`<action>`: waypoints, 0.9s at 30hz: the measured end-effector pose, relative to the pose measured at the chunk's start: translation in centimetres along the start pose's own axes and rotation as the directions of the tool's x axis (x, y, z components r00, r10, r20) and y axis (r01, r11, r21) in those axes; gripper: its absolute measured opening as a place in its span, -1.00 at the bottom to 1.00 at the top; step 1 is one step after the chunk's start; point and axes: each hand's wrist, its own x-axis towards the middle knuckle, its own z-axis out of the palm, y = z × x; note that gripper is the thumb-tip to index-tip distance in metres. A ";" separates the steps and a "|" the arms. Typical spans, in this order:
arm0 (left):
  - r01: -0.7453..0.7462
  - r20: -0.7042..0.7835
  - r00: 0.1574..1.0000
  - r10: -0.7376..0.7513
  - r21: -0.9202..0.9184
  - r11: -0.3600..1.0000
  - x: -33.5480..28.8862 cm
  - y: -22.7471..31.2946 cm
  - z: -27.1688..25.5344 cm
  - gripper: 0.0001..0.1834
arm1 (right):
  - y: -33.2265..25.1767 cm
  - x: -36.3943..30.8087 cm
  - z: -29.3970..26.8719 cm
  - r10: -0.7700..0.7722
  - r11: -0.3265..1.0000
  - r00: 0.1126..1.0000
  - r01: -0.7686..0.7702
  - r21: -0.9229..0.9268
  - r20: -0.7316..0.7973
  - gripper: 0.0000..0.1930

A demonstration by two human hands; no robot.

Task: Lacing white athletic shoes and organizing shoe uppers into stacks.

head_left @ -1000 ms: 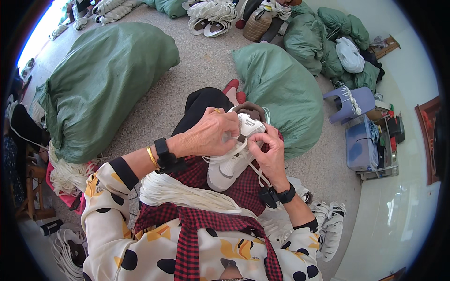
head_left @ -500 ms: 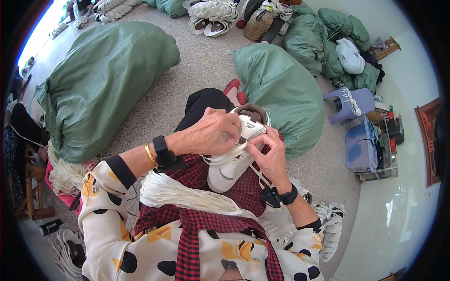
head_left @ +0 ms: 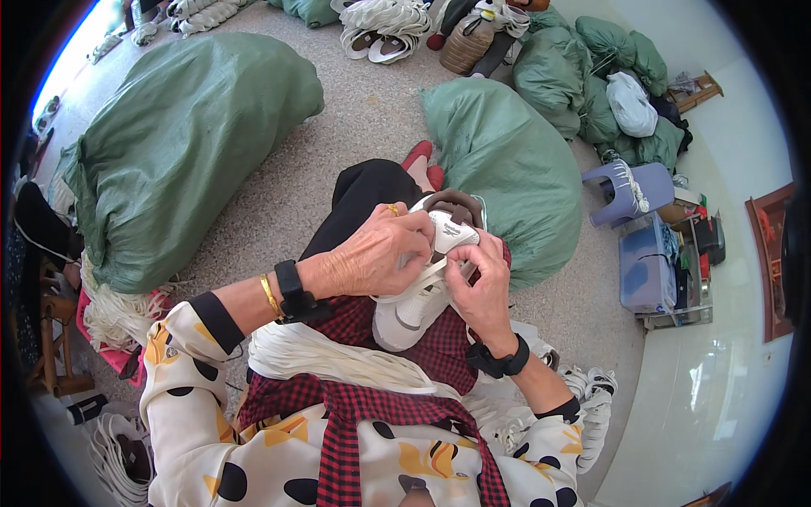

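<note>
White mesh brown-lined sneaker [head_left: 404, 323]: held in curled left hand [head_left: 380, 249], pinched at flat white lace [head_left: 432, 273] by right hand [head_left: 480, 275]; near open speckled floor [head_left: 338, 118]; printed dark on tongue [head_left: 454, 234].

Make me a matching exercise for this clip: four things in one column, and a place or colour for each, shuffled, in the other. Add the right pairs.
Column one:
1. Shoe
2. Bundle of laces
3. Stool
4. Container at the far left

Column two:
A. Purple
B. Between the left hand and the right hand
C. Pink
D. Across the checked apron on the lap

Right pairs: 1-B, 2-D, 3-A, 4-C
</note>
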 end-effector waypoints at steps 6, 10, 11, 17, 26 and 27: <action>0.092 -0.073 0.992 -0.106 -0.167 0.982 0.5 0.2 0.1 -0.93 | -0.7 0.1 0.2 0.098 0.994 0.993 -0.094 0.059 -0.063 -0.91; 0.119 -0.115 0.983 -0.142 -0.183 0.976 0.8 0.6 0.2 -0.93 | -0.4 0.0 0.5 0.112 0.992 0.990 -0.107 0.062 -0.084 -0.91; 0.094 -0.129 0.987 -0.101 -0.062 0.994 1.0 0.6 0.4 -0.92 | -0.3 0.0 0.5 0.113 0.992 0.990 -0.108 0.061 -0.089 -0.91; 0.090 -0.042 0.996 -0.084 0.159 0.983 2.2 0.7 -0.2 -0.91 | 0.3 -0.4 0.6 0.086 0.992 0.989 -0.074 0.098 -0.120 -0.87; 0.169 -0.112 0.978 -0.175 -0.062 0.984 0.5 0.5 -3.7 -0.92 | 2.1 -0.1 -0.8 0.287 0.822 0.954 -0.290 0.490 0.084 -0.86; 0.225 -0.084 0.969 -0.234 -0.097 0.969 0.5 0.4 -3.5 -0.90 | 2.0 0.3 -0.7 0.233 0.832 0.971 -0.232 0.504 0.062 -0.85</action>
